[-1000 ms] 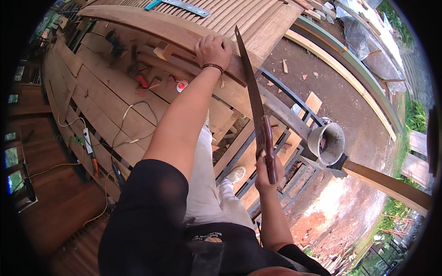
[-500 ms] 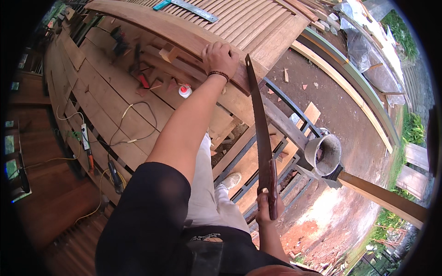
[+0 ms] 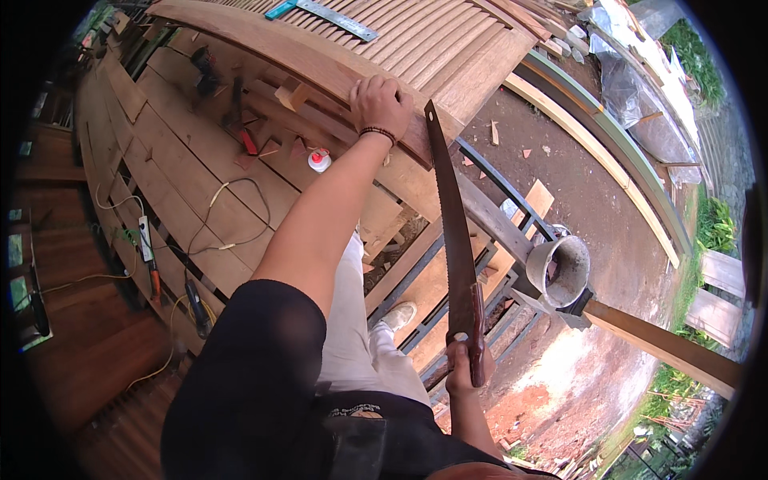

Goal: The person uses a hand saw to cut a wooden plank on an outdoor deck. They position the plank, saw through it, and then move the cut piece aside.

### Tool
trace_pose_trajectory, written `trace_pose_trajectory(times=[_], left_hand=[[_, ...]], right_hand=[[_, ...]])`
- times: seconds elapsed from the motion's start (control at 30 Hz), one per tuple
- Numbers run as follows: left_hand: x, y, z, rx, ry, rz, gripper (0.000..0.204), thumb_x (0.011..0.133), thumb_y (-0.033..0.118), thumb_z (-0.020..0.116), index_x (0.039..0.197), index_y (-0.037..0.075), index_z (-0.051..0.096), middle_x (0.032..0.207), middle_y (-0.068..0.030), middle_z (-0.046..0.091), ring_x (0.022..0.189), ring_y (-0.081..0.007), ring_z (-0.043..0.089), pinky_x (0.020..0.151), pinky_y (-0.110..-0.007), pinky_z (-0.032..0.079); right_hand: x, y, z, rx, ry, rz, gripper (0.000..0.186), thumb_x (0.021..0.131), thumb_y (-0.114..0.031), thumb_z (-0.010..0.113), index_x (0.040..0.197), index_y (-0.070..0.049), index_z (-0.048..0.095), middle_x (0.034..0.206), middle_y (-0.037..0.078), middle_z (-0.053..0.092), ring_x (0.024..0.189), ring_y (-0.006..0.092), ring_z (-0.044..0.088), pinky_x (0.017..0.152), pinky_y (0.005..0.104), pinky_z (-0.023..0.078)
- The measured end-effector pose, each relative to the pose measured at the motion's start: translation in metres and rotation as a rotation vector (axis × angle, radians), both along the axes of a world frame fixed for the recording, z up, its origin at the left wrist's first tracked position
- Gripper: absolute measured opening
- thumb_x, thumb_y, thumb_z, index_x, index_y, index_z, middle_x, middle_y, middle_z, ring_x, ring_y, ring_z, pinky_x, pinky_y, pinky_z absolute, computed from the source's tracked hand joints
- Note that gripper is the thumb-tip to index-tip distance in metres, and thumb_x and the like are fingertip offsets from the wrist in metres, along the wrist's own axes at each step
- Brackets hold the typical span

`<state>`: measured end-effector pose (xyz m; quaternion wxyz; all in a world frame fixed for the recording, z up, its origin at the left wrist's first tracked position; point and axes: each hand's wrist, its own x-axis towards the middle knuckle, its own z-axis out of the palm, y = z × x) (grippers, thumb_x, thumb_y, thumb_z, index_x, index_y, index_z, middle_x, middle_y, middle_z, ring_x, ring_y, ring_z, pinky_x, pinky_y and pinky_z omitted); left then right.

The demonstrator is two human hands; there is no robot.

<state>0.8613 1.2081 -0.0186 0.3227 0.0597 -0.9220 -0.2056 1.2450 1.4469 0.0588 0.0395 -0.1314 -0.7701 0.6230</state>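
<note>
My left hand (image 3: 379,102) presses flat on a long brown wooden plank (image 3: 280,56), close to its near end. My right hand (image 3: 466,373) is closed around the wooden handle of a hand saw (image 3: 451,232). The saw blade points away from me, its tip beside the plank end just right of my left hand. A bead bracelet circles my left wrist. My black sleeve and light trousers fill the lower middle.
Under the plank lies a slatted wooden panel (image 3: 448,48) with a blue-handled square (image 3: 320,11) on it. Wooden deck boards (image 3: 184,192) carry offcuts, a white bottle (image 3: 319,161), cables and hand tools. A metal bucket (image 3: 560,268) stands right, over bare soil.
My right hand has drawn the saw back toward me and lower. My left hand stays on the plank.
</note>
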Motion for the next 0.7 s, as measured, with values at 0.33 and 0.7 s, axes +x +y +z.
trace_pose_trajectory(times=[0.33, 0.7], left_hand=[[-0.007, -0.012, -0.002, -0.015, 0.03, 0.01, 0.015, 0.079, 0.025, 0.062, 0.074, 0.011, 0.064, 0.088, -0.0083, 0.062, 0.096, -0.0292, 0.058, 0.095, -0.044, 0.04], [-0.003, -0.002, 0.0, 0.006, -0.002, -0.015, 0.016, 0.08, 0.026, 0.062, 0.073, 0.012, 0.065, 0.088, -0.0084, 0.062, 0.096, -0.0293, 0.058, 0.094, -0.044, 0.041]], right_hand=[[-0.032, -0.013, -0.021, 0.029, -0.03, -0.003, 0.017, 0.086, -0.014, 0.064, 0.088, 0.004, 0.065, 0.065, 0.007, 0.063, 0.06, 0.0147, 0.06, 0.06, 0.0287, 0.048], [-0.14, -0.048, -0.024, -0.133, 0.033, 0.018, 0.012, 0.092, -0.01, 0.06, 0.083, -0.002, 0.057, 0.064, 0.003, 0.058, 0.053, 0.0064, 0.049, 0.048, 0.0225, 0.037]])
